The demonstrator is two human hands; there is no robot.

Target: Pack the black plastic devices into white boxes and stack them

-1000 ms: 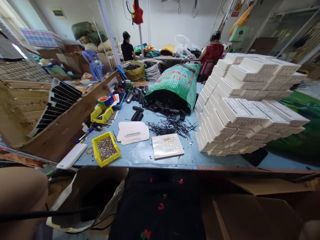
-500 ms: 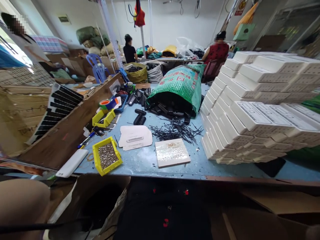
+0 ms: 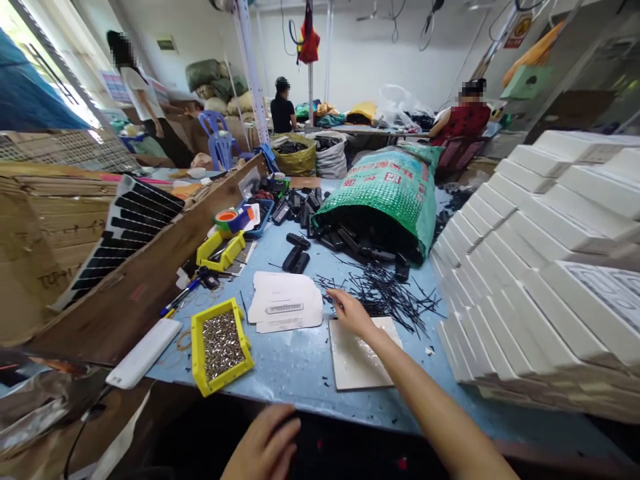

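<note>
Right hand is reaching forward, fingers spread, empty, touching black ties just ahead | left hand is resting loosely curled, empty, at table edge, farther away.

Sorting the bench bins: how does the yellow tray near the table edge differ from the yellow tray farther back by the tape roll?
The near yellow tray is full of small metal parts; the far yellow tray shows none. The near one looks larger and squarer in this view, the far one narrower. The near one lies left of the right hand. Both are yellow, open-topped, on the blue table.
</note>
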